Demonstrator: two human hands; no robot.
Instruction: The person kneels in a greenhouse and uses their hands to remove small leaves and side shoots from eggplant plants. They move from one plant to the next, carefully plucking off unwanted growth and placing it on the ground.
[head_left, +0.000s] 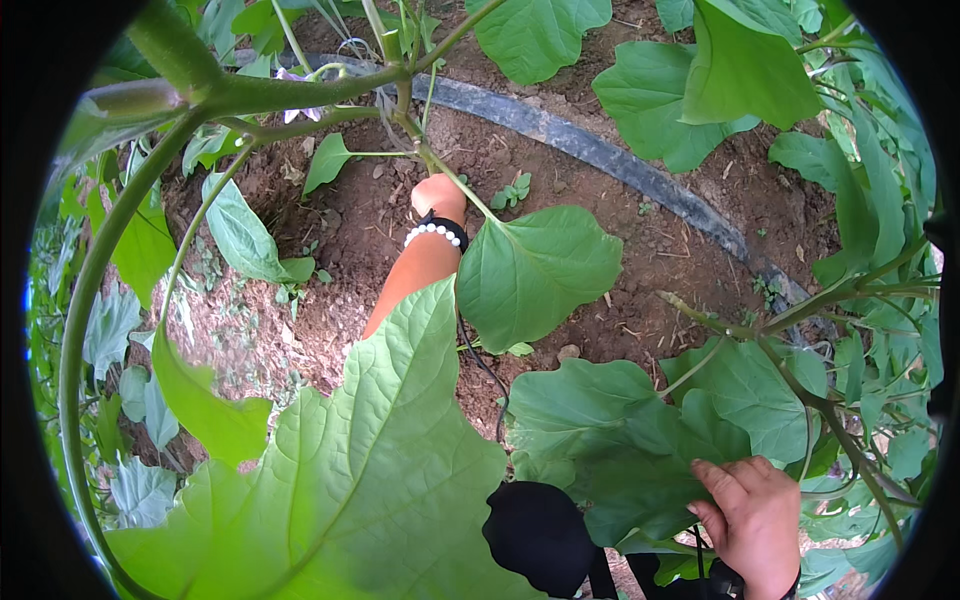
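Note:
My left hand (439, 196), with a white bead bracelet and a dark band at its wrist, reaches down by the base of an eggplant stem (403, 94). Its fingers point away from me and are hidden, so what it touches cannot be told. Just right of that wrist hangs a broad green leaf (541, 266). At the lower right is my right hand (742, 502), with thumb and forefinger at the edge of a large dark green leaf (637, 465); whether they pinch it is unclear. A big jagged leaf (360, 450) covers part of my left forearm.
A flat black drip hose (585, 146) curves across the brown soil (570, 180). Thick branches (300, 91) cross the upper left, near a pale purple flower (291, 112). More leafy branches (847, 289) stand at the right. A thin black cord (480, 360) hangs below my left wrist.

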